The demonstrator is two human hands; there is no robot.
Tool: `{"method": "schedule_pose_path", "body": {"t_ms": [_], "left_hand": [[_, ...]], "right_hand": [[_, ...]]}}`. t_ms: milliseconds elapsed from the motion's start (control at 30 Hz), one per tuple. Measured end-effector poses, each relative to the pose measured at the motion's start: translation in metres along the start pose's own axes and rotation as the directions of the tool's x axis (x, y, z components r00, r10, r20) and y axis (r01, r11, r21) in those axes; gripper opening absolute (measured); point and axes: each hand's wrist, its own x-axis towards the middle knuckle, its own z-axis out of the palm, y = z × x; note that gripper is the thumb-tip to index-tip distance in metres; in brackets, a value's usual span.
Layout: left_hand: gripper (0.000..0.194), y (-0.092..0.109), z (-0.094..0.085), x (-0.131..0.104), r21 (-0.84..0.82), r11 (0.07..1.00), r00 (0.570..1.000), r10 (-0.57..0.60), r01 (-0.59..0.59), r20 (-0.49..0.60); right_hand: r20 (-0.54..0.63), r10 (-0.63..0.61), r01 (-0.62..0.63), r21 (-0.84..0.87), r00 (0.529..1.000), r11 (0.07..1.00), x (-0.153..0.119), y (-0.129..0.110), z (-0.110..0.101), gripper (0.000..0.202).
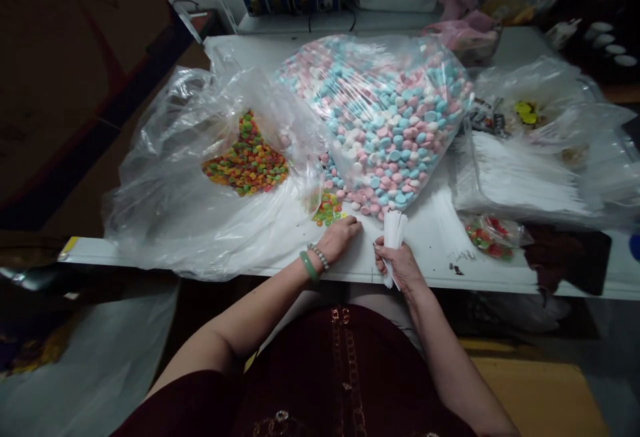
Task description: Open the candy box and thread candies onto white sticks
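Bundle of white strips at three o'clock from the left hand; right hand fingers wrapped round its lower part. Left fingers: pinch cannot be told. Judged light, bendable, liable to fan apart; grip mid-length.

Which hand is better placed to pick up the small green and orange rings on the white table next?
Probably the left hand: nearer the rings, with nothing visible in its grasp. The right hand holds flat white strips.
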Motion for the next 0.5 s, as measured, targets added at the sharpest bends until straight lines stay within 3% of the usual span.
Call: {"method": "schedule_pose_path", "body": {"t_ms": [133, 300, 433, 500], "left_hand": [[0.026, -0.008, -0.003, 0.012, -0.008, 0.998, 0.997, -0.07, 0.069, -0.029], [0.024, 0.006, 0.001, 0.003, 0.096, 0.994, 0.998, 0.045, -0.049, 0.037], [0.028, 0.001, 0.006, -0.011, 0.005, 0.996, 0.995, -0.086, 0.087, -0.059], [0.031, -0.009, 0.011, -0.011, -0.01, 1.0, 0.995, -0.027, 0.027, -0.092]], "right_hand": [[0.024, -0.001, 0.001, -0.006, 1.0, 1.0, 0.005, 0.001, 0.0, 0.037], [-0.031, 0.021, -0.02, 0.036, 0.999, 0.999, -0.001, -0.002, 0.006, 0.034], [-0.014, 0.036, -0.035, 0.078, 0.999, 0.996, -0.005, -0.007, 0.013, 0.03], [0.005, 0.026, -0.026, 0.076, 1.0, 0.997, -0.001, -0.007, 0.011, 0.028]]}}
